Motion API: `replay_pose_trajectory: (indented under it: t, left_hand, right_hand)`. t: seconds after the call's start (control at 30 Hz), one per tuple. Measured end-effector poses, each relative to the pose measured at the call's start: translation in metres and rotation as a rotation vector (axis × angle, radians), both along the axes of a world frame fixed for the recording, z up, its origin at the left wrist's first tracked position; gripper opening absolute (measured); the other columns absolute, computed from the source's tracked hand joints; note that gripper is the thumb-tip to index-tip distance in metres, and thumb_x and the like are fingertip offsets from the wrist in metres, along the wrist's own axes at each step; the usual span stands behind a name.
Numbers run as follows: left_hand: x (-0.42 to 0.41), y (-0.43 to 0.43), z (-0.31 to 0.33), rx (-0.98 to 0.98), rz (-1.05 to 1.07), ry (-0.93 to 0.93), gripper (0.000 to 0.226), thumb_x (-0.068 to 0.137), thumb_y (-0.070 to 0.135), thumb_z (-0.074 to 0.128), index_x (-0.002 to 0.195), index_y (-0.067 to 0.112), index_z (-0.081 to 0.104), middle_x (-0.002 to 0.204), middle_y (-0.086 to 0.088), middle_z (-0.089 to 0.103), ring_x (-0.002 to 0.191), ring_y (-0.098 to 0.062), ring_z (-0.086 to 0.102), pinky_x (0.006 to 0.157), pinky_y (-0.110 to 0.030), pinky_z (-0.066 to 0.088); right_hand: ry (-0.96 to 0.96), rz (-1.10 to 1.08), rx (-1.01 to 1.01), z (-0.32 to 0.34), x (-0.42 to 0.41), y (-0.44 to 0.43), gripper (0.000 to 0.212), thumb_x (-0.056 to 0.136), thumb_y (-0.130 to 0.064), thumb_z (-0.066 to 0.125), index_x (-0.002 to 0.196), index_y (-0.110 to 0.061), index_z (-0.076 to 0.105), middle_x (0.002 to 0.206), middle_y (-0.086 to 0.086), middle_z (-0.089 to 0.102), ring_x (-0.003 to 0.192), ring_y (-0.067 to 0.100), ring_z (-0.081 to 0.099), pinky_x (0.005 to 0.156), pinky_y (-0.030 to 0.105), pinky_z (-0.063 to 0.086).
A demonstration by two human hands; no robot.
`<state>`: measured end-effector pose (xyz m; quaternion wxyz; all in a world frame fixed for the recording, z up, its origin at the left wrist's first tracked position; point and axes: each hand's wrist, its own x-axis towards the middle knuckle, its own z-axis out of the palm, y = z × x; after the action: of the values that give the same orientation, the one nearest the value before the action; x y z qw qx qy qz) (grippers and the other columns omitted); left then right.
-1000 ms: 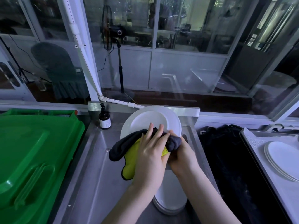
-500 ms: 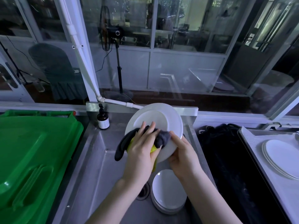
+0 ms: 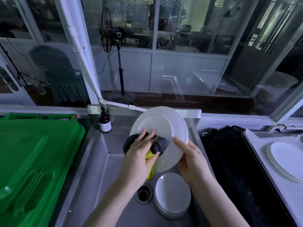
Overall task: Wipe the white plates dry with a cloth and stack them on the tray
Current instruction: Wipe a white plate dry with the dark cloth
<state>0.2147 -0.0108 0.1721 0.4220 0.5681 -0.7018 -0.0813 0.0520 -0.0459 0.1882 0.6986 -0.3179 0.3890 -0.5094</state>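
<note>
- Gripping the plate (image 3: 164, 126) by its rim, the right hand (image 3: 191, 159) holds it tilted above the sink (image 3: 101, 161).
- The left hand (image 3: 139, 154) clutches the cloth (image 3: 159, 145), pressing it against the plate.
- The stacked plates (image 3: 173, 194) sit inside the sink.
- The tray (image 3: 259, 141) lies right of the sink.

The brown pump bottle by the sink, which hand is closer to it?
Left. The left hand, holding the cloth, is in front and right of the bottle; the right hand holds the plate farther right.

A green bin lid (image 3: 32, 161) fills the left of the frame. A brown pump bottle (image 3: 105, 122) stands left of centre, above the sink drain (image 3: 143, 194) at lower centre.
</note>
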Motion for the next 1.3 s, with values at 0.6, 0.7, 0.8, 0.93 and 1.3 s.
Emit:
replay_pose_trajectory:
  t: [0.6, 0.7, 0.8, 0.93, 1.3]
  left_hand:
    - [-0.014, -0.008, 0.005, -0.040, -0.048, 0.019, 0.045, 0.090, 0.019, 0.067, 0.133, 0.009, 0.059, 0.149, 0.005, 0.046, 0.144, -0.014, 0.032, 0.116, -0.022, 0.026]
    - [-0.006, -0.031, 0.020, -0.014, 0.033, -0.005, 0.044, 0.089, 0.018, 0.070, 0.131, 0.008, 0.060, 0.148, 0.002, 0.047, 0.144, -0.017, 0.033, 0.114, -0.015, 0.021]
    - [0.009, -0.046, 0.029, 0.050, 0.134, 0.014, 0.048, 0.089, 0.020, 0.070, 0.134, 0.006, 0.058, 0.143, -0.007, 0.053, 0.136, -0.022, 0.045, 0.105, -0.019, 0.030]
    - [0.026, -0.042, 0.017, 0.158, 0.356, 0.195, 0.026, 0.092, 0.030, 0.065, 0.107, 0.008, 0.067, 0.081, -0.009, 0.068, 0.084, -0.034, 0.063, 0.059, -0.027, 0.025]
    - [-0.046, 0.037, -0.047, 0.402, 0.329, 0.360, 0.005, 0.092, 0.032, 0.065, 0.088, 0.031, 0.062, 0.050, 0.016, 0.047, 0.051, 0.001, 0.050, 0.048, -0.011, 0.035]
  right_hand:
    - [0.063, 0.044, -0.017, -0.004, 0.001, 0.010, 0.028, 0.076, -0.025, 0.071, 0.099, -0.012, 0.079, 0.100, 0.019, 0.075, 0.089, 0.032, 0.071, 0.079, 0.045, 0.057]
    - [0.012, 0.087, 0.016, -0.009, 0.004, 0.017, 0.030, 0.078, -0.021, 0.072, 0.104, -0.009, 0.078, 0.108, 0.021, 0.074, 0.094, 0.030, 0.072, 0.078, 0.036, 0.060]
    - [0.005, 0.091, 0.021, -0.006, 0.000, 0.020, 0.031, 0.077, -0.022, 0.073, 0.106, -0.009, 0.078, 0.109, 0.020, 0.074, 0.093, 0.028, 0.073, 0.075, 0.033, 0.060]
    - [0.044, 0.063, -0.015, 0.000, -0.014, 0.018, 0.031, 0.077, -0.025, 0.075, 0.105, -0.012, 0.077, 0.108, 0.020, 0.074, 0.092, 0.032, 0.071, 0.077, 0.043, 0.054]
    - [0.025, -0.094, -0.021, -0.009, -0.039, 0.010, 0.023, 0.078, -0.024, 0.068, 0.097, -0.022, 0.081, 0.103, 0.011, 0.076, 0.085, 0.024, 0.074, 0.054, 0.038, 0.058]
